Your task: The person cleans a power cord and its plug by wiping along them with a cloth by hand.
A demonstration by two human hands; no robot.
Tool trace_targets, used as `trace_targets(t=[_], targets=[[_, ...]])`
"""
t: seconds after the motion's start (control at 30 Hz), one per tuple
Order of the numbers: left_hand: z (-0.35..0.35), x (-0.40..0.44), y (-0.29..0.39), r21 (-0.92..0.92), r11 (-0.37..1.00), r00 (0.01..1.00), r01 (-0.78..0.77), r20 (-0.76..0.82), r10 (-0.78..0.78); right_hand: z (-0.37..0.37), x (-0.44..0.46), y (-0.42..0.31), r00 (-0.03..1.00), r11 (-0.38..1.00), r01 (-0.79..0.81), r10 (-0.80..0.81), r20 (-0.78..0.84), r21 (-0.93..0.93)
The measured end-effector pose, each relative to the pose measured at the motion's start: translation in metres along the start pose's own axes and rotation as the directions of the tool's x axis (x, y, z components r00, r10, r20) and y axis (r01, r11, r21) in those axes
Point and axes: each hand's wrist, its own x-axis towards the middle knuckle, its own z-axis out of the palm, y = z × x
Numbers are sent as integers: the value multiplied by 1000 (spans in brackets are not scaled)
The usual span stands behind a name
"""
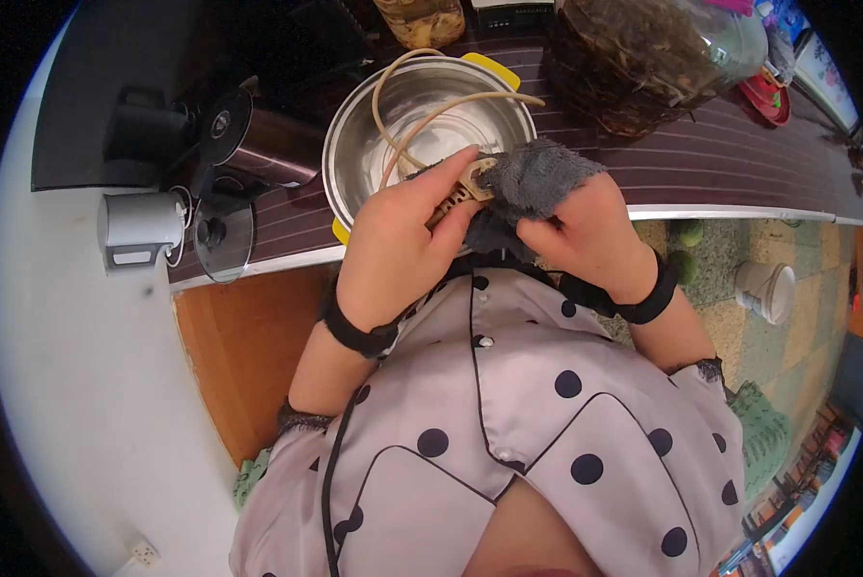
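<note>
My left hand (407, 236) is closed around a small beige power strip (477, 181) with dark slots, held just over the near rim of a steel pot (355, 125). A beige cord (385, 117) loops from it across the pot's opening. My right hand (585, 231) grips a dark grey cloth (542, 178), which is pressed against the right end of the strip. Part of the cloth hangs below, between my hands. Fingers and cloth hide much of the strip. The pot has yellow handles (492, 71).
On the striped table (739, 168) stand a dark metallic kettle (268, 139), a glass lid (225, 240), a big jar of brown dried matter (634, 67) and another jar (420, 21). A white appliance (141, 231) is at left. A white bucket (766, 292) is on the floor.
</note>
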Motion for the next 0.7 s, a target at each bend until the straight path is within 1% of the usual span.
trace_targets(t=[0.03, 0.07, 0.1, 0.13, 0.2, 0.33, 0.4, 0.43, 0.5, 0.53, 0.57, 0.63, 0.67, 0.7], targets=[[2, 0, -2, 0, 1000, 1000, 1, -2, -1, 0, -1, 1, 1000, 1000, 13, -13, -4, -15], [6, -1, -4, -138, 988, 998, 70, 12, -69, -1, -4, -2, 1000, 992, -9, 12, 21, -129], [8, -1, -4, -270, 953, 991, 136, 36, -131, -1, -6, -5, 999, 982, -19, 24, 28, -186], [9, -1, -6, -267, 954, 991, 133, 37, -128, -1, -7, -8, 999, 970, -28, 37, 35, -243], [11, 0, -7, -185, 980, 997, 76, 32, -72, 1, -10, -12, 997, 967, -82, 77, -27, -240], [11, -2, -5, -136, 989, 996, 66, 66, -57, 0, -18, -10, 987, 967, -162, 153, -57, -197], [8, 0, -4, -166, 980, 992, 106, -55, -117, -5, -21, -8, 977, 938, -197, 164, -137, -285], [7, 1, -6, -165, 981, 992, 106, -56, -117, -8, -21, -7, 977, 938, -197, 163, -137, -285], [4, 1, -9, -189, 982, 996, 26, -76, -41, -16, -16, -7, 954, 959, -257, 232, -192, -118], [4, -1, -3, -219, 975, 998, 27, -56, -41, -20, -9, -14, 946, 969, -249, 242, -215, -6], [4, 0, -1, -218, 976, 998, 26, -58, -40, -23, -7, -13, 947, 969, -246, 240, -216, -5], [5, 1, 2, -111, 990, 993, -87, -92, 77, -31, -6, -5, 971, 988, -134, 147, -186, 77], [3, 1, 5, -115, 990, 993, -87, -90, 77, -36, -5, 0, 987, 994, -88, 96, -132, 65], [-2, 0, 9, -26, 995, 995, -97, -22, 96, -40, -3, 0, 987, 994, -89, 97, -130, 62]])
